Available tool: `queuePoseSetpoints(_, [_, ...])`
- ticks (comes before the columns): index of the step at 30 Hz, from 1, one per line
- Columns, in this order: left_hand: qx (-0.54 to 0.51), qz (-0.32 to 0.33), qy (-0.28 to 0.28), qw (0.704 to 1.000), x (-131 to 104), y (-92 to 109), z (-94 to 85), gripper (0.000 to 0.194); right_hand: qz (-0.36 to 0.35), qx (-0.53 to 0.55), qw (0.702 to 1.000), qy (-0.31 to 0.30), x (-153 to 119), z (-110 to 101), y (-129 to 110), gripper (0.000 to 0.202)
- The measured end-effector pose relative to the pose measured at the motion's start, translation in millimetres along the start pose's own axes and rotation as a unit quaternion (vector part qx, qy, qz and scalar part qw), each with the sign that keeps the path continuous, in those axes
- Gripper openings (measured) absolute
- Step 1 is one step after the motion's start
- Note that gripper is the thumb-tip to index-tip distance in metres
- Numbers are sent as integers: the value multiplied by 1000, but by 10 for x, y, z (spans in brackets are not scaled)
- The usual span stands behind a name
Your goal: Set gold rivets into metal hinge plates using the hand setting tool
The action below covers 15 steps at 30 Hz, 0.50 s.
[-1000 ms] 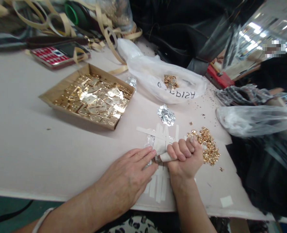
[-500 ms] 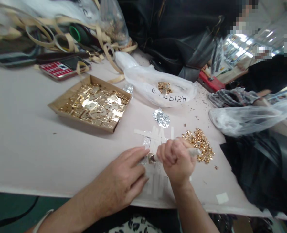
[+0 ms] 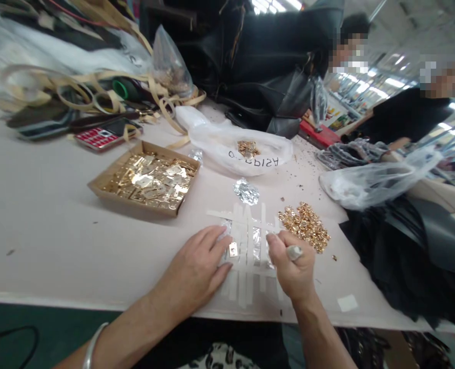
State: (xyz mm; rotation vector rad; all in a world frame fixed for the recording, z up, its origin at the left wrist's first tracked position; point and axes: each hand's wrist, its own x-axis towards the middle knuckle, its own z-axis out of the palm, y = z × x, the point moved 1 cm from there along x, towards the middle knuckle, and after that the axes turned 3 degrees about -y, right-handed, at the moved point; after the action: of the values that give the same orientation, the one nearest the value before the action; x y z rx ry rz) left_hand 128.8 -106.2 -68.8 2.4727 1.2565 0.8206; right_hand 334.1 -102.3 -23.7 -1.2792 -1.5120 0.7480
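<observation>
Beside a small gold metal plate (image 3: 232, 249) with holes, my left hand (image 3: 197, 269) lies with fingers stretched out and thumb apart. It holds nothing that I can see. The plate rests on a patch of white tape strips (image 3: 246, 287) stuck crosswise on the table. My right hand (image 3: 294, 264) is a fist around a stick-like tool with a whitish handle (image 3: 294, 252); the handle's end pokes out of the fist and its other end is hidden. Behind the tape is a pile of silver discs (image 3: 246, 191). Small gold fittings (image 3: 306, 225) are heaped just behind my right hand.
A cardboard tray (image 3: 135, 201) of gold plates stands at left. Behind lie a white plastic bag (image 3: 212, 136) with gold parts, a red calculator (image 3: 100, 136) and beige strapping (image 3: 158, 95). Black sheet material (image 3: 389, 261) covers the right side. A person (image 3: 408, 115) is beyond.
My right hand has moved right, away from the plate, which now shows uncovered. The tool has turned within the fist. My left hand's fingers have drawn back slightly, and the camera view has shifted.
</observation>
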Motion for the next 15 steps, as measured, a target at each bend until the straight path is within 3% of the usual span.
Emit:
queuePoseSetpoints(3, [59, 9, -19, 998, 104, 25, 102, 37, -42, -250, 965, -73, -96, -218, 84, 41])
queuePoseSetpoints(6, [95, 46, -1, 994, 185, 9, 195, 24, -42, -376, 919, -116, -218, -293, 195, 28])
queuePoseSetpoints(8, [112, 82, 26, 990, 218, -36, 237, 20, -42, -390, 911, -126, -274, -306, 224, 23])
queuePoseSetpoints(11, [134, 165, 36, 976, 238, -133, 258, 27, -46, -329, 937, -113, -295, -394, 234, 21])
queuePoseSetpoints(13, [141, 198, 37, 969, 236, -203, 236, 34, -43, -293, 953, -70, -302, -570, 282, 18])
queuePoseSetpoints(15, [143, 188, 38, 971, 244, -263, 192, 36, -20, -305, 952, -2, -335, -851, 403, 14])
